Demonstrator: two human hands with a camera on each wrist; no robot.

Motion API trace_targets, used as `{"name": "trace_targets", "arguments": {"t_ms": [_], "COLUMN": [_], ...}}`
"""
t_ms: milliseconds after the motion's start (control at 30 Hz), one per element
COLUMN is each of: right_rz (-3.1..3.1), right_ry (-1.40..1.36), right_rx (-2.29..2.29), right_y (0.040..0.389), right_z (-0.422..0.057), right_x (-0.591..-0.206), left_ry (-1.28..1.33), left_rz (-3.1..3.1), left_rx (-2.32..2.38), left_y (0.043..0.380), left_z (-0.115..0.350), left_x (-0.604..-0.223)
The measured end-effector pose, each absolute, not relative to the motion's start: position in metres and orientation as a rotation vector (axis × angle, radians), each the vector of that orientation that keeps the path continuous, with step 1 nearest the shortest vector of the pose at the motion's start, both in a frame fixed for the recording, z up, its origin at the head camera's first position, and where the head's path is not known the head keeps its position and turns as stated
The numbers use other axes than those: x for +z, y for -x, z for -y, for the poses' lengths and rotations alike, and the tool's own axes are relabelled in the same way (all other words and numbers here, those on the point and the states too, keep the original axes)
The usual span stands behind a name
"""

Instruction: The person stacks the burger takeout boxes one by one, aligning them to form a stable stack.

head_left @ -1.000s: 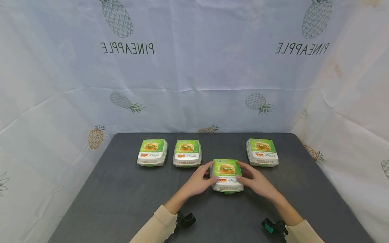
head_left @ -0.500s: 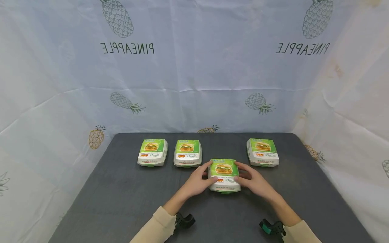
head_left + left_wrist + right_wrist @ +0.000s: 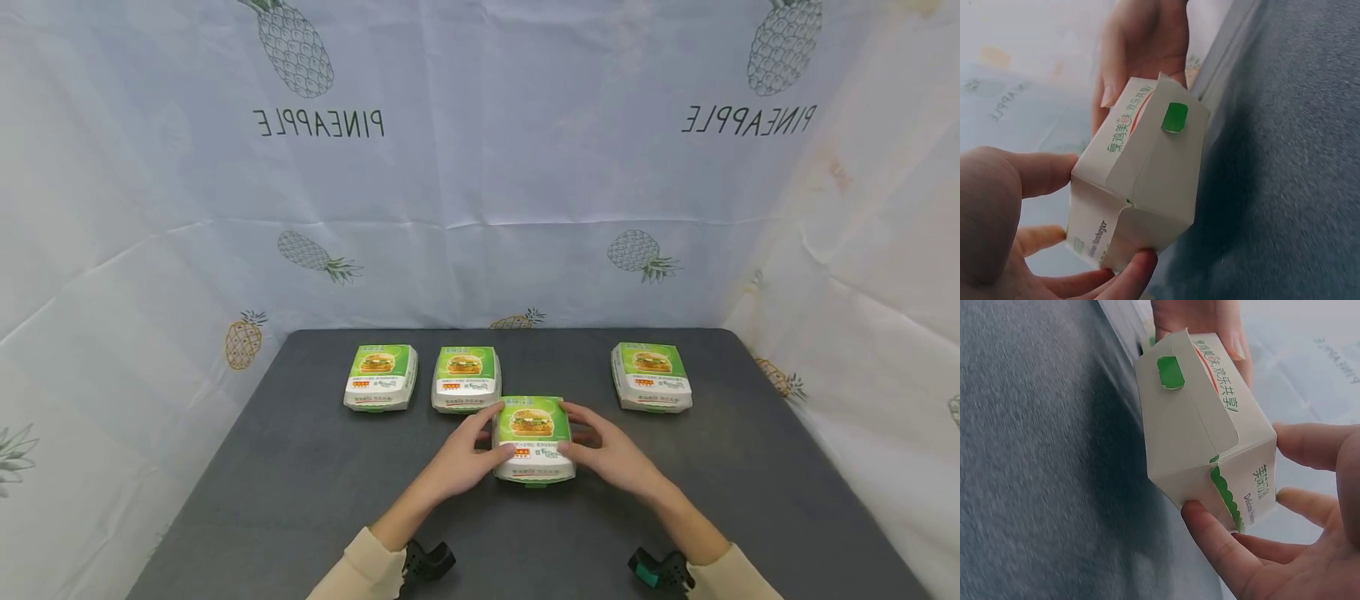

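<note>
Both hands hold one closed burger box [image 3: 534,433] between them, its lid green and white with a burger picture. My left hand [image 3: 463,457] grips its left side, thumb on the front corner. On the opposite side, my right hand [image 3: 615,454] grips it the same way. In the left wrist view the front of the burger box [image 3: 1163,150] shows a green tab, and fingers curl under the lower edge. The right wrist view has the burger box [image 3: 1191,419] above the dark table, with a shadow beneath it.
Similar burger boxes stand along the back of the dark table [image 3: 315,500]: a far-left box [image 3: 381,379], a middle box [image 3: 467,380] just behind the left hand, and a right box [image 3: 651,377]. A pineapple-print cloth [image 3: 510,175] hangs behind and at both sides.
Both hands have moved left together with the burger box, which now stands closer in front of the middle back box. The boxes at the back stay in their places.
</note>
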State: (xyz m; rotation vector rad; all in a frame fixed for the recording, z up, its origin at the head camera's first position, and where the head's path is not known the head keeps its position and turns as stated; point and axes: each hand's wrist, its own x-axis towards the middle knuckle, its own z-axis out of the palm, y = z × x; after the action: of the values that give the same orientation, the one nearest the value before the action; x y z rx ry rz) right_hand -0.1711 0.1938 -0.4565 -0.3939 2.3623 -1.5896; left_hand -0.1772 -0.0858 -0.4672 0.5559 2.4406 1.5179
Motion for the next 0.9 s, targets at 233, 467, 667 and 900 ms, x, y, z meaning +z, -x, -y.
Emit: {"name": "trace_targets", "arguments": {"t_ms": [233, 467, 667, 900], "right_rz": [-2.364, -2.362, -2.351, -2.388], "right_ry": [0.418, 0.432, 0.428, 0.432], "right_rx": [-1.565, -1.528, -1.516, -1.470], "right_y": [0.167, 0.165, 0.165, 0.165], "right_z": [-0.182, -0.175, -0.174, -0.181], "right_x": [-0.457, -0.466, -0.471, -0.468], "left_ry": [-0.547, -0.558, -0.551, -0.560], "left_rz": [-2.418, -2.405, -2.404, -2.412], "left_rx": [1.521, 1.502, 1.473, 1.449], "left_y": [0.170, 0.165, 0.165, 0.166], "left_z": [0.100, 0.109, 0.111, 0.111], "left_x": [-0.468, -0.473, -0.477, -0.483]}}
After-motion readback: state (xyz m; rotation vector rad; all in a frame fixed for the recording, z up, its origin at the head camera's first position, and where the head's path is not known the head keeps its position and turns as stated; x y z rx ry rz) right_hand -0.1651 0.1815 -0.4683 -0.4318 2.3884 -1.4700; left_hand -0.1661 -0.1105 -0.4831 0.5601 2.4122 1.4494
